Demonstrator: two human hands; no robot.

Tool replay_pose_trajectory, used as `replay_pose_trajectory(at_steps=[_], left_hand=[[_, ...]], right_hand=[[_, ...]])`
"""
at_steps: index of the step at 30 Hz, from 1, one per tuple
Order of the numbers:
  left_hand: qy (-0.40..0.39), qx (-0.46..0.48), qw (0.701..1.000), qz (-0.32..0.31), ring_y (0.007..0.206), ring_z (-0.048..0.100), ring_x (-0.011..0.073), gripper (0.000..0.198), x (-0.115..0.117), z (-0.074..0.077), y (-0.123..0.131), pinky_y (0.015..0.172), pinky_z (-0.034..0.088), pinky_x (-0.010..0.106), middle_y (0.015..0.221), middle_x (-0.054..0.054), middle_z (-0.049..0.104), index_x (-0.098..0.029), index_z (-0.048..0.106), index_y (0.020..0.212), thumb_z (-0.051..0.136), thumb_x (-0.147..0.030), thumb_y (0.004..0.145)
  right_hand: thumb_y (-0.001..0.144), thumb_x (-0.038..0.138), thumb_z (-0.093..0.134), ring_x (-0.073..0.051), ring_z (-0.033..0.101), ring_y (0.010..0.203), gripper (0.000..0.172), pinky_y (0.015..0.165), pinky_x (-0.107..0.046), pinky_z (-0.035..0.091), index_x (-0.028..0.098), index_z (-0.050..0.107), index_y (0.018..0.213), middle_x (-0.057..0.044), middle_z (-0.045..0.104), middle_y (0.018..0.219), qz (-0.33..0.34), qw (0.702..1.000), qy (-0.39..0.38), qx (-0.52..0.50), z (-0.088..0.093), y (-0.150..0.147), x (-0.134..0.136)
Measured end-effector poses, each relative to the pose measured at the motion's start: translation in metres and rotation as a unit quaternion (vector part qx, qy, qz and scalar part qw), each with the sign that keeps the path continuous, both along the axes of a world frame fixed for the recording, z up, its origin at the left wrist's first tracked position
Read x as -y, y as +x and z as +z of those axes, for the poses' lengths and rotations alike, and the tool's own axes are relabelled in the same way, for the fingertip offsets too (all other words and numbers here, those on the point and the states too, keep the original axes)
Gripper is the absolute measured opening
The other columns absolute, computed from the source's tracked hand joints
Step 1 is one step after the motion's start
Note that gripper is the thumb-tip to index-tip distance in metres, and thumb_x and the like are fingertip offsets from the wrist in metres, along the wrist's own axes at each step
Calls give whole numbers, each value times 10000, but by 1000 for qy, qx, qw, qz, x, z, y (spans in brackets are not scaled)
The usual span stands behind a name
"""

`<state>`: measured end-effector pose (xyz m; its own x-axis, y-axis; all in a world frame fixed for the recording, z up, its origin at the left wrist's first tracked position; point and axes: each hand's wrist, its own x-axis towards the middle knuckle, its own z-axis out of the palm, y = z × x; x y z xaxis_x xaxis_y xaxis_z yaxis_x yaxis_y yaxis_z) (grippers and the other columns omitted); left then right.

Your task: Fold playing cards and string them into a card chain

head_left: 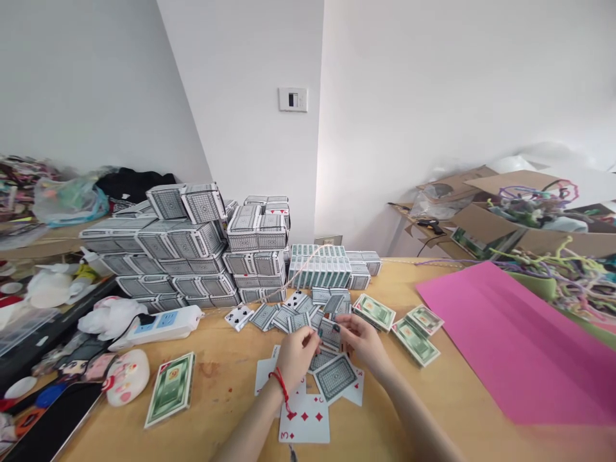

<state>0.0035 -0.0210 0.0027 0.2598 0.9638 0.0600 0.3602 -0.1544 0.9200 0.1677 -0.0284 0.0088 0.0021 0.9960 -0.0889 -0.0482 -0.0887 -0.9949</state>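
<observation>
Your left hand (293, 359), with a red string (279, 385) on its wrist, is curled up, and it is hard to tell if it holds anything. Your right hand (363, 343) pinches a card (330, 333) over a messy pile of cards (264, 317). Pinch softly, so it does not bend.

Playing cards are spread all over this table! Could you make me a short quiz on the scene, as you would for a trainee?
1. True or false: the red string bracelet is on the wrist of the right hand.
2. Multiple choice: which playing card lies face up below the hands, nearest the camera? A) three of diamonds B) king of spades C) ace of hearts
3. What colour is the large sheet on the right of the table?

Key: 1. False, it is on the wrist of the left hand. 2. A. 3. Pink.
</observation>
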Motion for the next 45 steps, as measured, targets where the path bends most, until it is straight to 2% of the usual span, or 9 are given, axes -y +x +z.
replay_pose_trajectory(at_steps=[3, 8, 12, 16, 27, 31, 35, 40, 45], left_hand=[[47, -94, 992, -66, 699, 560, 172, 101, -1, 2, -3, 639, 437, 272, 721, 17, 597, -190, 619, 712, 534, -231, 678], [61, -187, 965, -171, 975, 476, 261, 488, 0, 8, -14, 834, 402, 364, 987, 34, 517, -261, 610, 947, 705, -186, 474], [6, -231, 949, -214, 1035, 436, 261, 611, -2, 13, -20, 864, 385, 350, 1046, 30, 458, -268, 540, 1036, 732, -202, 460], [-12, -254, 947, -198, 1025, 438, 249, 525, -4, 12, -21, 865, 373, 336, 1026, 31, 437, -231, 538, 961, 738, -251, 476], [21, -264, 956, -129, 774, 537, 186, 248, -5, 10, -16, 632, 369, 245, 828, 5, 566, -196, 531, 778, 666, -242, 575], [33, -210, 973, -91, 627, 538, 162, 59, -8, 8, -16, 534, 319, 222, 658, -4, 589, -191, 568, 725, 561, -231, 683], [49, -130, 990, -17, 533, 497, 140, 169, -13, 10, -14, 491, 305, 215, 550, -13, 536, -178, 542, 616, 476, -263, 746], [-38, 50, 995, 73, 353, 417, 104, 183, -15, 17, -13, 394, 312, 207, 452, -74, 441, -189, 500, 735, 460, -366, 762], [-75, 183, 978, 66, 408, 481, 110, 255, -11, 19, -7, 395, 370, 208, 520, -62, 442, -200, 417, 662, 457, -429, 766]], right_hand=[[613, 363, 664, -128, 500, 522, 256, 471, -236, 368, 189, 598, 788, 3, 568, 658, 75, 980, 31, 184, 6, 9, 6], [387, 183, 778, -232, 521, 823, 565, 629, -271, 376, 236, 582, 914, -45, 535, 959, 172, 880, 55, 439, 15, 12, 25], [453, 149, 729, -217, 506, 866, 506, 646, -248, 355, 196, 533, 918, -52, 514, 962, 217, 817, -6, 535, 19, 5, 28], [494, 169, 701, -196, 514, 812, 386, 578, -218, 317, 186, 534, 841, -43, 542, 913, 222, 800, -35, 556, 21, 4, 25], [671, 179, 558, -144, 554, 603, 12, 479, -201, 273, 187, 551, 667, -12, 616, 663, 146, 829, -30, 539, 41, 26, 20], [738, 213, 477, -105, 512, 401, 80, 428, -196, 289, 197, 553, 719, 20, 591, 558, 76, 869, -19, 488, 51, 34, 17], [812, 301, 345, -139, 528, 353, 253, 431, -212, 364, 209, 567, 891, 47, 544, 393, -30, 922, 8, 386, 52, 34, 14], [778, 344, 403, -194, 644, 580, 297, 567, -266, 459, 212, 617, 934, -29, 694, 641, -111, 944, 37, 309, 46, 30, 10], [715, 371, 537, -238, 638, 773, 220, 679, -317, 483, 234, 696, 784, -49, 704, 840, -99, 948, 88, 289, 41, 16, 9]])
